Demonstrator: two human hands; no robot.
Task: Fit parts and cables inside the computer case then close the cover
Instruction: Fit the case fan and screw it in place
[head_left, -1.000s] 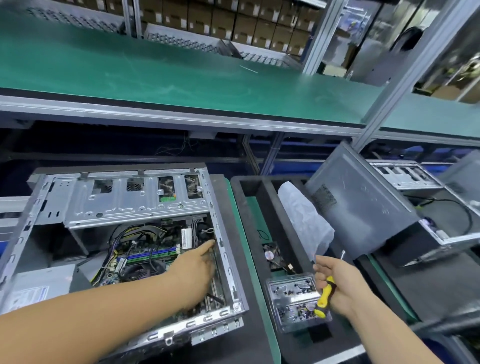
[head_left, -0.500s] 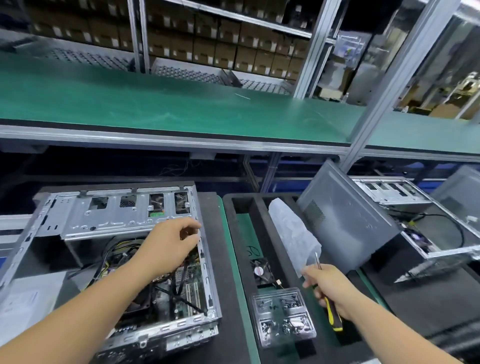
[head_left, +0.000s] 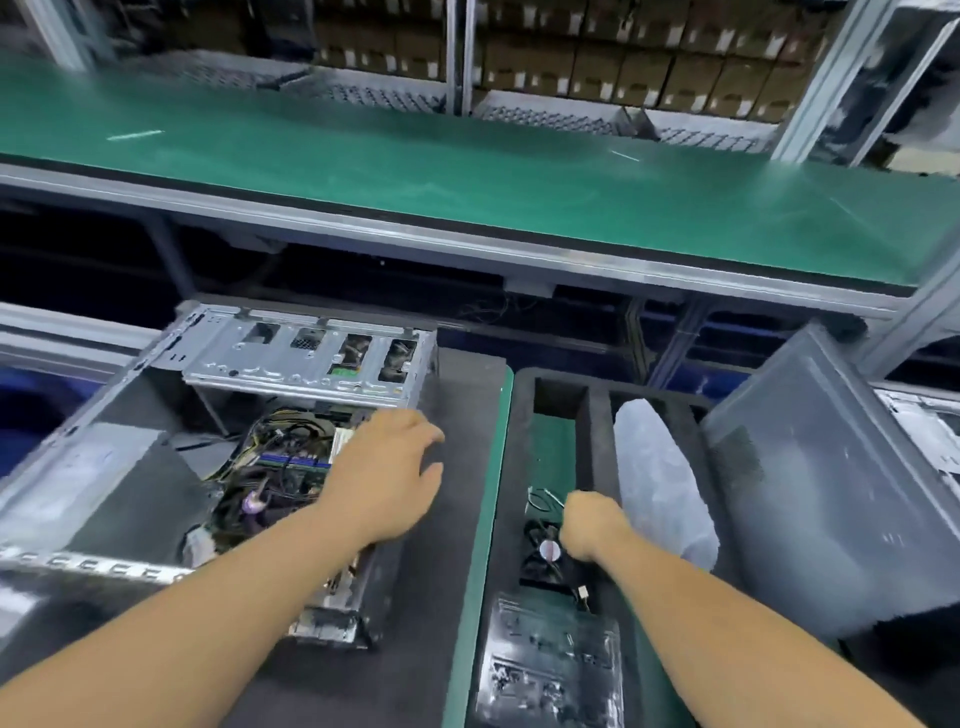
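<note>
Overhead, the left hand spreads relaxed fingers above the right edge of the open computer case. Right hand is fisted over the small fan in the black foam tray; its grip is hidden. Grey side cover leans nearby.

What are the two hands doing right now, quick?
Left hand: open, fingers relaxed, holding nothing, over the computer case's right edge.
Right hand: fist curled over the small fan; what it holds cannot be told.
</note>
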